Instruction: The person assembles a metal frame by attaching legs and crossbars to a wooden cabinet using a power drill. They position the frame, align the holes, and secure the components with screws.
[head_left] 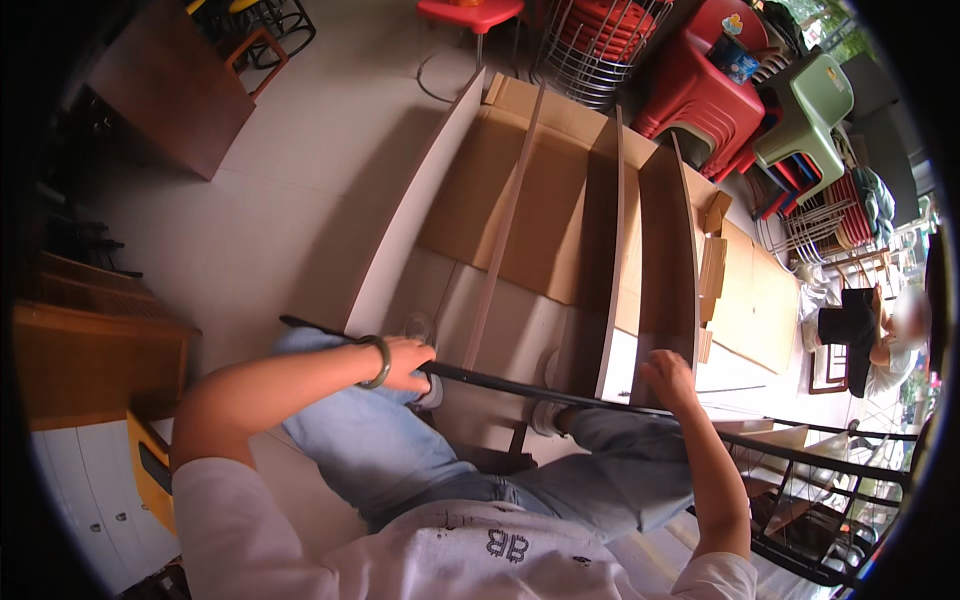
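A long black metal bar (490, 379) runs across in front of my knees, part of a dark frame. Long shelf boards stand on edge beyond it, including a pale board (415, 205), a thin board (505, 220) and a dark brown board (667, 250). My left hand (408, 362), with a bangle on the wrist, is closed over the bar between the pale and thin boards. At the near end of the dark brown board, my right hand (668, 380) has its fingers curled in; what they grip is hidden.
Flattened cardboard (510, 190) lies under the boards. Red stools (700, 95) and a green chair (808, 120) stand at the far right. A black metal rack (820, 490) is at my right. Another person (885, 345) sits farther right. Wooden furniture (100, 340) stands left.
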